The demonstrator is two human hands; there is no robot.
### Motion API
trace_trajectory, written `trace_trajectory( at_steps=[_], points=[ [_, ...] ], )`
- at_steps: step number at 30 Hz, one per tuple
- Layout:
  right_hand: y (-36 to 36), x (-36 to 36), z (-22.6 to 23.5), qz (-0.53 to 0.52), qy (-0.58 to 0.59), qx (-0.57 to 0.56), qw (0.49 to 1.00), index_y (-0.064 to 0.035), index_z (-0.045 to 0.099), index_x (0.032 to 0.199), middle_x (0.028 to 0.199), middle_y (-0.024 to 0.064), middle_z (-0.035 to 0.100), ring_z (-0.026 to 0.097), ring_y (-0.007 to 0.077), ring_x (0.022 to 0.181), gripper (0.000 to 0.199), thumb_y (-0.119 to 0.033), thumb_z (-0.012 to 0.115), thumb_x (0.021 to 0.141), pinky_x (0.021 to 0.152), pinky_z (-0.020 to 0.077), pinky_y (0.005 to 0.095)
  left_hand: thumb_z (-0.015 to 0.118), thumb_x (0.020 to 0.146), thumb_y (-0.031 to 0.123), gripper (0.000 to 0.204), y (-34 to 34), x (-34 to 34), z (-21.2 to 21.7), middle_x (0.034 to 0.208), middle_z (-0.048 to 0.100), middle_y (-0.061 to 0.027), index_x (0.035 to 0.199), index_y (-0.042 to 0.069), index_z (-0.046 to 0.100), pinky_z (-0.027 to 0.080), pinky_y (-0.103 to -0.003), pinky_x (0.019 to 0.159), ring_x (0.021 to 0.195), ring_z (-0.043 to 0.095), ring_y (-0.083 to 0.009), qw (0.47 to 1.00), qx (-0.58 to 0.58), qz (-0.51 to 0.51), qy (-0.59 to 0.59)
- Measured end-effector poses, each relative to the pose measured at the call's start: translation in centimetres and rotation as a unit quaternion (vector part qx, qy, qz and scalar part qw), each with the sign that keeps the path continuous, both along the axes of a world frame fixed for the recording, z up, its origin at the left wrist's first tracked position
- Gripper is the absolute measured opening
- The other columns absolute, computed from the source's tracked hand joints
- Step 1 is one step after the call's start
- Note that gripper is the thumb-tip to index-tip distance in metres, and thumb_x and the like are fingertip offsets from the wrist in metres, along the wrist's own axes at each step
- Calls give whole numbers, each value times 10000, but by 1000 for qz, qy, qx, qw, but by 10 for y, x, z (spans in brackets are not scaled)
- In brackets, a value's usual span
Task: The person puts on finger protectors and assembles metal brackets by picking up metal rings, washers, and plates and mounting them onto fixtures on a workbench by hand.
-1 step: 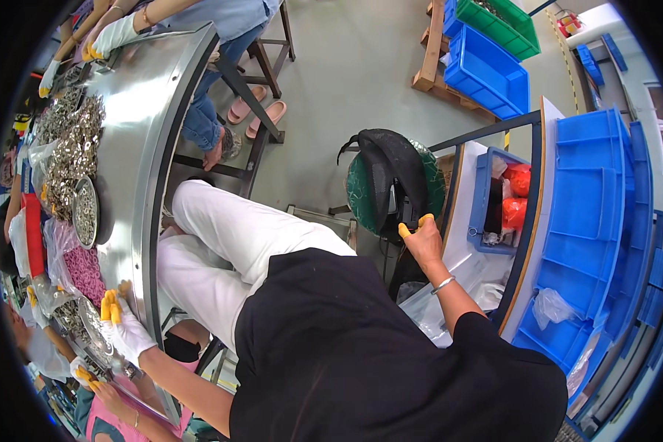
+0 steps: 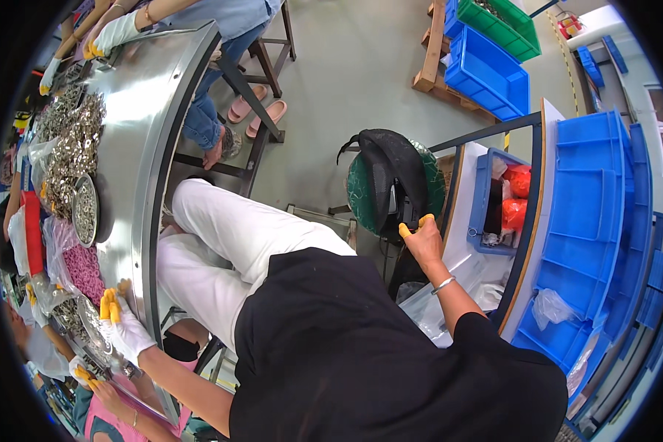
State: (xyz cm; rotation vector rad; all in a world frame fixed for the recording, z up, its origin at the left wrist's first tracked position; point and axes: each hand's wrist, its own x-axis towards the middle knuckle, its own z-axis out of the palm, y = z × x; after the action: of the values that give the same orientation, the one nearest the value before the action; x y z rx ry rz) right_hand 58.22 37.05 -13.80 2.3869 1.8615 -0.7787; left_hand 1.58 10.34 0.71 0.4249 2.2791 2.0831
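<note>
My left hand, in a white glove with yellow fingertips, rests at the edge of the metal table. Its fingers stretch out and hold nothing I can see. Beside it lie a round metal tray with small metal pieces and a heap of pink pieces. On the right, my right hand, with yellow finger covers on thumb and finger, grips the near end of a black mesh bag. The bag sits on a round green stool seat. A dark boxy part shows in the bag's opening.
Shiny metal parts and an oval tray cover the table's far side. Co-workers' gloved hands work there. At right, a shelf holds a bin with red bags; blue crates stand beyond. Pink slippers lie on the floor.
</note>
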Motion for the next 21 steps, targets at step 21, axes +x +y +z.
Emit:
trace_trajectory(
  at_steps=[21],
  points=[
    [59,12,1,199,-118,-219,948,46,640,909,815,156,667,625,314,678,466,-384,775,790,654,515,390,548,923,-54,294,-31,4,-7,1230,595,-228,1216,-74,557,443,-383,1098,1178,579,-295,977,174,-85,-86]
  ],
)
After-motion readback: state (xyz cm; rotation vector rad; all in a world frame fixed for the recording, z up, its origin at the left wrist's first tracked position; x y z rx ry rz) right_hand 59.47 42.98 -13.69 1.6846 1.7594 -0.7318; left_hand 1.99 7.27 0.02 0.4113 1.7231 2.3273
